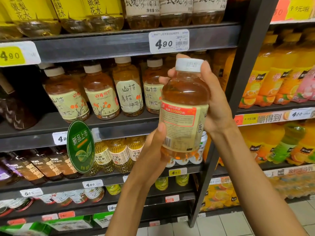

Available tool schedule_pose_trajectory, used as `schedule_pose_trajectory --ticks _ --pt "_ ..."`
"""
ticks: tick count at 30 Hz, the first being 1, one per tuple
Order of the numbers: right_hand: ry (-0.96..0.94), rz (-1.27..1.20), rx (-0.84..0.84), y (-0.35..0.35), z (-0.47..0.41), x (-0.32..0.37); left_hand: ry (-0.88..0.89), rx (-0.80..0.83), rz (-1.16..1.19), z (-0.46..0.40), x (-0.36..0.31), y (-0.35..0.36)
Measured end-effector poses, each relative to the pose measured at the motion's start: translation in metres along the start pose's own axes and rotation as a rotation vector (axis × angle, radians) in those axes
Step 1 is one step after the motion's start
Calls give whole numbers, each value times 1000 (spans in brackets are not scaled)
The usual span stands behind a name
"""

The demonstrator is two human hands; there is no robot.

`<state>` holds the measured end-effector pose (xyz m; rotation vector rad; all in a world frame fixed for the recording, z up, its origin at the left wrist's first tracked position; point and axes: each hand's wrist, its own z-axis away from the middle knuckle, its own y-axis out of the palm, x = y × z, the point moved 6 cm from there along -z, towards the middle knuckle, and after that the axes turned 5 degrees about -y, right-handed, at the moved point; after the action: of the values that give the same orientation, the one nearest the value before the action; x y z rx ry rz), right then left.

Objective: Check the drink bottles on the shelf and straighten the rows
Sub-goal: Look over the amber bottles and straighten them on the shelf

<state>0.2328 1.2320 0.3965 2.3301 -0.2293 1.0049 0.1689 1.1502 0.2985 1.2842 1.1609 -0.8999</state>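
I hold an amber drink bottle (pixel 185 108) with a white cap and a cream label upright in front of the shelf, its back label with red print turned to me. My right hand (pixel 215 101) wraps its neck and right side. My left hand (pixel 153 147) cups its lower left side and base. Behind it, on the middle shelf (pixel 105 132), stands a row of matching amber bottles (pixel 100 92) with white caps. Some of their labels face different ways, and the leftmost one leans.
The shelf above carries yellow-labelled bottles (pixel 95 12) and a price tag (pixel 168 40). A green oval sign (pixel 81 147) sticks out from the shelf rail. Lower shelves hold dark and pale bottles. A dark upright post (pixel 238 82) separates the orange juice bottles (pixel 272 82) at right.
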Motion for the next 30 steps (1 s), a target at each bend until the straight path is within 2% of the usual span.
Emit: schedule_pose_trajectory --ticks 2,5,10,14,19,21,23,26,30 --pt "-21 135 -31 -5 1 5 54 -30 17 0 -3 1" --pt "-72 418 -110 -15 1 13 165 -159 -2 2 -12 -4" --pt "-132 453 -126 -11 9 6 288 -330 -150 -2 -21 -8" --pt "-204 357 -157 -15 7 11 246 -225 -135 -6 -13 -10" --pt "-136 161 37 -8 2 11 63 -26 -59 -13 -6 -10" --pt "-110 103 60 -6 1 10 39 22 -50 -13 -3 -4" --pt "-103 163 -1 -12 0 11 83 -50 -60 -13 -6 -3" --pt "-128 413 -135 -24 0 18 214 -256 -25 -12 -14 -7" --pt "-94 465 -226 -24 4 6 323 -440 -26 -14 -17 -12"
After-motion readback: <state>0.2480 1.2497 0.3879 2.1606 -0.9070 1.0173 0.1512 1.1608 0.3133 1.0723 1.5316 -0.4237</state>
